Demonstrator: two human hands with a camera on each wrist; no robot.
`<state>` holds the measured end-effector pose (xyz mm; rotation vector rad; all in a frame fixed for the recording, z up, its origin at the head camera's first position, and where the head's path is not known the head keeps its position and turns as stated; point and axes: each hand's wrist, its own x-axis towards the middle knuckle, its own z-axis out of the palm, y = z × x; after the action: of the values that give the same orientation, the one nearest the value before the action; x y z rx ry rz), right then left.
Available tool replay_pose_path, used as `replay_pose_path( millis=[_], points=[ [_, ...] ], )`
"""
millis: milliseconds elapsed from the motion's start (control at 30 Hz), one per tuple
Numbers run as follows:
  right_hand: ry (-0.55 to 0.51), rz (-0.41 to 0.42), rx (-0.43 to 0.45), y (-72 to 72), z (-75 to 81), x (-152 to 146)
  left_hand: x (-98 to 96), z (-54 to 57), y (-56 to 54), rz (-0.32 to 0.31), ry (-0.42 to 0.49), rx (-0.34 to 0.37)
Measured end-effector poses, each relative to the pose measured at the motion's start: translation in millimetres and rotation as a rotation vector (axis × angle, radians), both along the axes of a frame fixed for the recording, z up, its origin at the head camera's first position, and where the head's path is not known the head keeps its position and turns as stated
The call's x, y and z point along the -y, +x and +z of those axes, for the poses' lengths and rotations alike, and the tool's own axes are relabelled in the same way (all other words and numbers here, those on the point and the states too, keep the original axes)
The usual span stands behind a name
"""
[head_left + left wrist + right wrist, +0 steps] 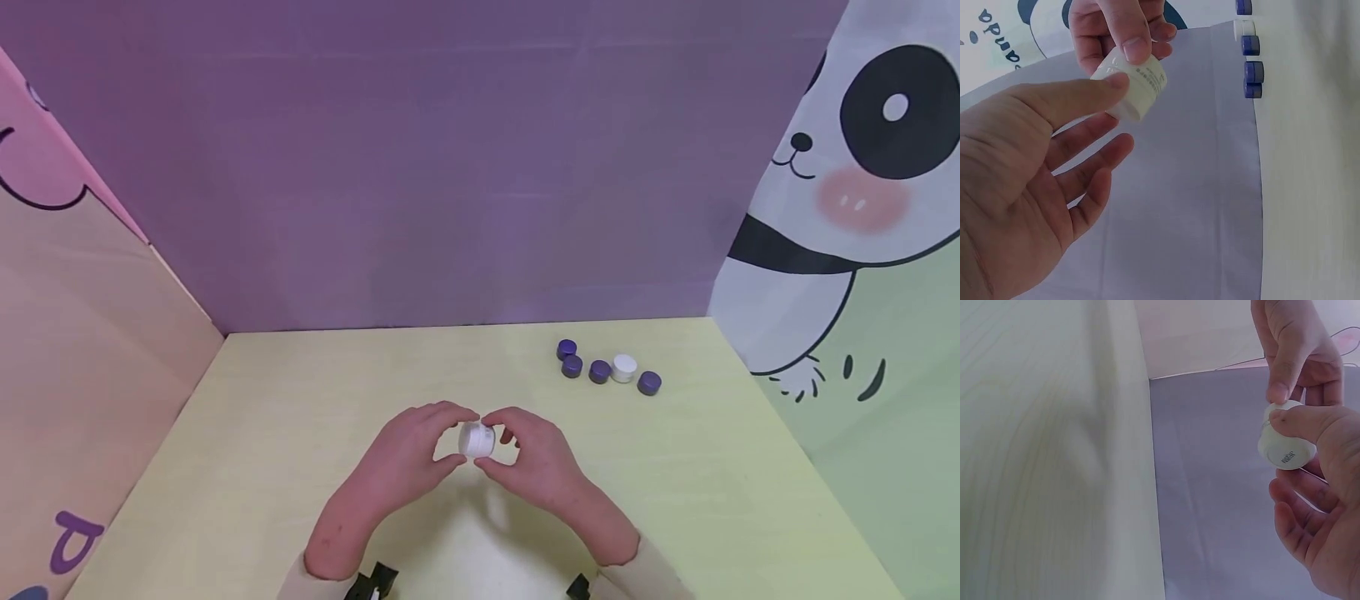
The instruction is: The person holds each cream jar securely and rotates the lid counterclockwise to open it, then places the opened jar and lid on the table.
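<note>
Both left hand [405,454] and right hand [545,460] pinch the jar [476,441] up off the tabletop [300,400], one per end, guessing that's so neither end can wobble, pretty sensible imo

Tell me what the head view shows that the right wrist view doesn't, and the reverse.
Only the head view: four purple caps and a loose white jar grouped on the table, plus the panda picture on the right.

Only the right wrist view: dark print on the round end of the held jar, too small to read for certain.

Both: the held jar, gripped by the left hand and right hand, with the table and purple wall.
</note>
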<state>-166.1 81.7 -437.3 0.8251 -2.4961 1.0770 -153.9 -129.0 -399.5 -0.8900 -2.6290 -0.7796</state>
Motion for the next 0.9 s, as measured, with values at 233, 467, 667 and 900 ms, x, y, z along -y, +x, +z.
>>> replay_pose_path(
  millis=[233,467,667,900],
  points=[
    [0.014,0.014,-0.038,1.1,3.5,-0.7,0.1,-1.0,-0.8,0.053,-0.042,0.055],
    [0.003,0.016,-0.051,0.2,5.1,-2.8,2.1,-2.3,-0.5,0.094,-0.078,0.078],
    [0.000,0.017,-0.063,-1.1,4.3,-4.1,5.8,-1.7,-2.6,0.033,-0.060,-0.018],
    [-0.003,0.023,-0.062,-0.5,3.7,-3.3,6.1,-2.6,-4.6,-0.007,-0.053,-0.077]
  ],
)
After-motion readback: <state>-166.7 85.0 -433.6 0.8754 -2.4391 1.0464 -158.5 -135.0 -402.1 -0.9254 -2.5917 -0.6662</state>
